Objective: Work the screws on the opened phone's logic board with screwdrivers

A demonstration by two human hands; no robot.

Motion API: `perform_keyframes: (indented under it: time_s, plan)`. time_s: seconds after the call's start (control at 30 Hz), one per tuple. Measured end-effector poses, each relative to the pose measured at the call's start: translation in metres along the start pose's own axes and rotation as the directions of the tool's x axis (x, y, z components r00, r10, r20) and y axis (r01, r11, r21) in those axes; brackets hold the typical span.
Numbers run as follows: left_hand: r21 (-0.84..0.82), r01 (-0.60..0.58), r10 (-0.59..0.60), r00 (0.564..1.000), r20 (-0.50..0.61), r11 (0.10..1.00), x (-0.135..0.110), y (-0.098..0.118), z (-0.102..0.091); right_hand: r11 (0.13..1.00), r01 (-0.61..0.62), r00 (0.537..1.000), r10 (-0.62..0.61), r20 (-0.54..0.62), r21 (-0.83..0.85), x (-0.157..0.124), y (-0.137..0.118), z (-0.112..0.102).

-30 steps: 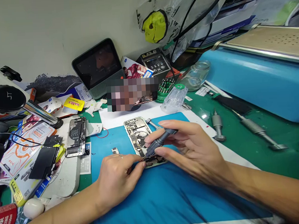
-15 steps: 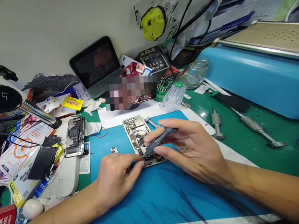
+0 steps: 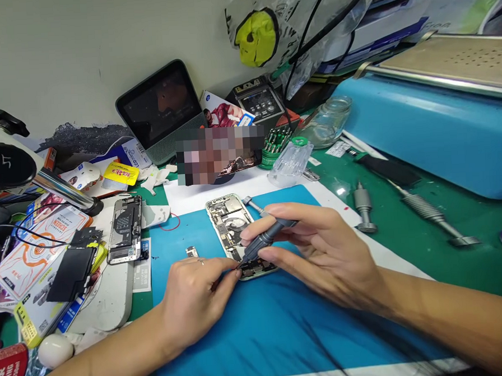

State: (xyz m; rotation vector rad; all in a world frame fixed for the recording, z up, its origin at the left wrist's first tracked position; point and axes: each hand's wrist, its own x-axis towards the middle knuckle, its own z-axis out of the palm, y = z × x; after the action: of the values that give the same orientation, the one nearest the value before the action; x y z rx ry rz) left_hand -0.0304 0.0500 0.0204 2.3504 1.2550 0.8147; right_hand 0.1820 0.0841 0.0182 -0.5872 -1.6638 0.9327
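An opened smartphone (image 3: 236, 225) lies on the blue mat with its inner parts bare. My right hand (image 3: 321, 246) is closed around a dark grey precision screwdriver (image 3: 266, 240), which slants down so that its tip meets the phone's lower left part. At that same corner, the thumb and forefinger of my left hand (image 3: 202, 300) come together beside the tip. Whatever sits between them is too small to make out. A small phone part (image 3: 191, 251) rests on the mat just behind my left hand. Another grey tool (image 3: 255, 205) lies by the phone's right edge, partly hidden by my right fingers.
Left of the blue mat (image 3: 188, 354) lies a phone screen assembly (image 3: 126, 228) among boxes. Two grey screwdrivers, one short (image 3: 364, 207) and one long (image 3: 433, 217), are at the right. A green bit holder (image 3: 274, 150), glass jar (image 3: 331, 122) and blue machine (image 3: 421, 140) stand behind.
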Motion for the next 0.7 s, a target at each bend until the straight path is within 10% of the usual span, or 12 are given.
perform_keyframes:
  time_s: [0.7]
  plan:
    - [0.022,0.017,-0.016,1.0,-0.011,1.0,0.0005,0.0029,0.0,1.0,-0.002,1.0,0.002,-0.005,-0.01,-0.0006,0.0006,0.0001]
